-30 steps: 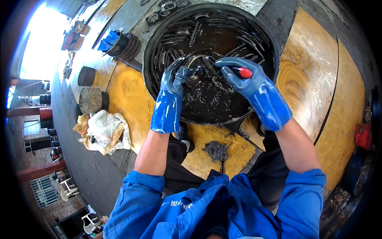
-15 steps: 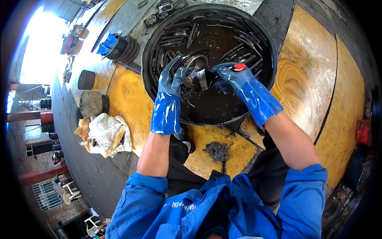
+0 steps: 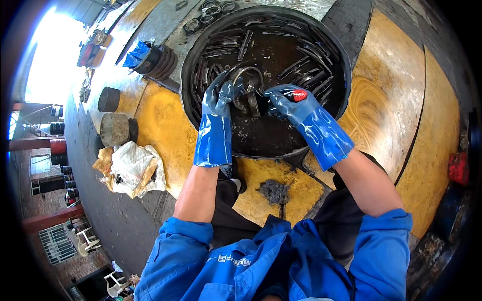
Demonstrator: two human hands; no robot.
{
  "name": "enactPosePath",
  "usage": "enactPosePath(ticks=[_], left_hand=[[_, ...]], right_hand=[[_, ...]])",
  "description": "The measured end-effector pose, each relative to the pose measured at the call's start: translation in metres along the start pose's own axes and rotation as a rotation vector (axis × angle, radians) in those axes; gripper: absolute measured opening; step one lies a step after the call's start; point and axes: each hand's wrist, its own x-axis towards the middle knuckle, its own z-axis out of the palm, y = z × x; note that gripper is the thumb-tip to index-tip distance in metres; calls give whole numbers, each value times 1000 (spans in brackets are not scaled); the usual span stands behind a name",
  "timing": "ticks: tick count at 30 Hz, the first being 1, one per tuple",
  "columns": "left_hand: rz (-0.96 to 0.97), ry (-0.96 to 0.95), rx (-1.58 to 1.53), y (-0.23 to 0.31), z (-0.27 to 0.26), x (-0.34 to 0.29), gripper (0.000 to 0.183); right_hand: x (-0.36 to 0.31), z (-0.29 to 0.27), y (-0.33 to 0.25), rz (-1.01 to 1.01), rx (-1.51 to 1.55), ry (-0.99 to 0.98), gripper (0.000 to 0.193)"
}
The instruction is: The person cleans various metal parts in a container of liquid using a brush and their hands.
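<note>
My left hand (image 3: 219, 103), in a wet blue rubber glove, is closed on the left side of a shiny metal ring (image 3: 255, 76). The ring is held tilted above dark liquid in a large round black basin (image 3: 345, 88). My right hand (image 3: 292, 106), gloved alike, is closed around a tool with a red handle end (image 3: 299, 95). The tool's working end is hidden by the glove and lies close to the ring's right side; I cannot tell whether they touch. Many dark curved metal pieces (image 3: 221, 42) lie along the basin's wall.
Several metal rings (image 3: 211, 9) stand beyond the basin's far left rim. A bucket with a blue cloth or bag (image 3: 138, 55) stands at left. Nearer are metal cylinders (image 3: 114, 129) and a crumpled white sack (image 3: 133, 165). A dark clump (image 3: 274, 191) lies on the yellow floor plate between my feet.
The metal ring has turned, showing more of its round opening. My right hand and the red-ended tool have moved slightly left and down; my left hand has shifted slightly right.
</note>
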Motion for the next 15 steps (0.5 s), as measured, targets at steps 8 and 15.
enactPosePath(ticks=[8, 15], left_hand=[[-225, 13, -197, -3, -13, 8, 27], [-189, 54, -250, 0, -7, 6, 26]], right_hand=[[-4, -8, -20, -281, -148, 24, 20], [1, -5, -3, -386, -225, -15, 24]])
